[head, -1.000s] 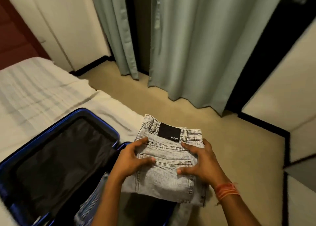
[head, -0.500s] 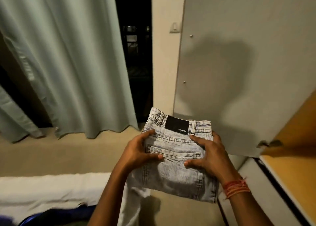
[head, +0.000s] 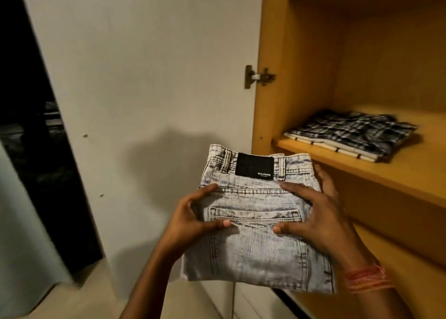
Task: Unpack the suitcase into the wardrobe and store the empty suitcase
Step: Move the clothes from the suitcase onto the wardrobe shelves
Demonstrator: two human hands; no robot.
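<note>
Pale acid-washed folded denim jeans (head: 255, 224) now sit low in the centre of the frame, clasped from either side by our left hand (head: 193, 218) and right hand (head: 318, 218), thumbs pressed on top. A second ago we faced bed and suitcase; now the open yellow wooden wardrobe (head: 299, 60) fills the right, its shelf (head: 395, 171) holding folded checked clothes (head: 352, 134), so we judge stowing comes next.

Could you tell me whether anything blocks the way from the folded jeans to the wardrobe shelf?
Nothing visible does. The door is swung open, and the shelf has bare space in front of the plaid stack.
</note>
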